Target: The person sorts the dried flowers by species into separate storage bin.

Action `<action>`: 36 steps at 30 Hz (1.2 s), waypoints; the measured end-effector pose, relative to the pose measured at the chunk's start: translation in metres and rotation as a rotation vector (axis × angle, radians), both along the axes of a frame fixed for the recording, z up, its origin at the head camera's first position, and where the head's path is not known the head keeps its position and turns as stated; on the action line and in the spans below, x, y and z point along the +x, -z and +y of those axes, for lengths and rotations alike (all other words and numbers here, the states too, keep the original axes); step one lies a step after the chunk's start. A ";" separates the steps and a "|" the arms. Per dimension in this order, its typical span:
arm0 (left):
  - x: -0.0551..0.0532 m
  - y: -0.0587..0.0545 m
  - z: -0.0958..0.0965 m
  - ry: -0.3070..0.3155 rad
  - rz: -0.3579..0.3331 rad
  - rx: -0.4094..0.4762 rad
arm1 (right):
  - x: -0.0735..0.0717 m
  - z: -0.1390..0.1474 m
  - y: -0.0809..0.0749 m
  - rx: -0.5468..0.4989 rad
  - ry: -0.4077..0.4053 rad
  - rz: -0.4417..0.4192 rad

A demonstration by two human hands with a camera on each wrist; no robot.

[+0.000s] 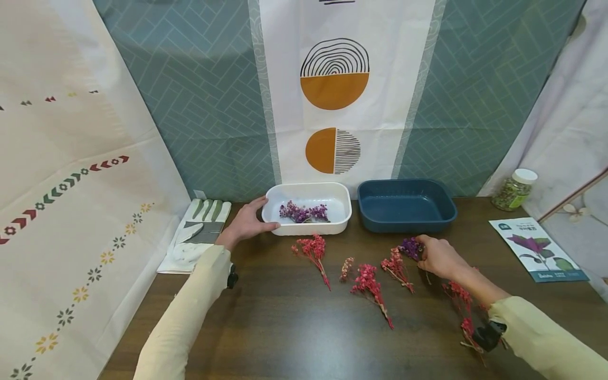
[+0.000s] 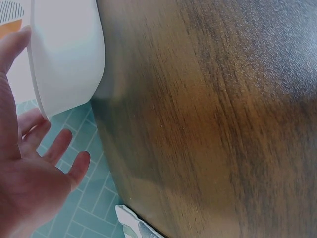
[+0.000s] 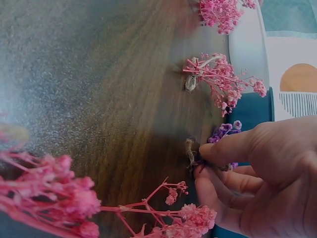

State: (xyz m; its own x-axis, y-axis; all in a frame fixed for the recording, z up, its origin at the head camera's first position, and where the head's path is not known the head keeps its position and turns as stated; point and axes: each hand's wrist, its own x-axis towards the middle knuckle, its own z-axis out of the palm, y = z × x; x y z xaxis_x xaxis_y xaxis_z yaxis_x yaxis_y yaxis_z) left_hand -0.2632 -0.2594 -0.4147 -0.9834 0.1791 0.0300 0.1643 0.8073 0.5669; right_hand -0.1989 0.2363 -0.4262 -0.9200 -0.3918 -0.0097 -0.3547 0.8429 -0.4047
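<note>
Hiding part of the purple sprig [image 1: 409,247], the right-hand grip [image 1: 442,257].

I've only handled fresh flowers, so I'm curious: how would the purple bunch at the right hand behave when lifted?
The purple bunch is probably very light, being just a small cluster of tiny blooms. Those blooms look dry and crinkled, so a squeeze might crumble some. It could nod heads-first, since the right hand pinches it below the blooms.

Downward head view (wrist close-ups)
</note>
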 end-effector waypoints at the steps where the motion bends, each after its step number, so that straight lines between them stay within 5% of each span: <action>1: 0.000 0.000 0.000 0.001 0.000 0.000 | 0.000 0.001 0.000 -0.001 -0.006 0.009; 14: 0.001 0.001 0.001 -0.006 -0.009 -0.003 | 0.004 0.007 -0.002 -0.043 -0.024 0.045; 36: 0.000 0.002 0.001 -0.011 -0.010 0.007 | 0.013 -0.001 -0.030 -0.091 -0.054 0.098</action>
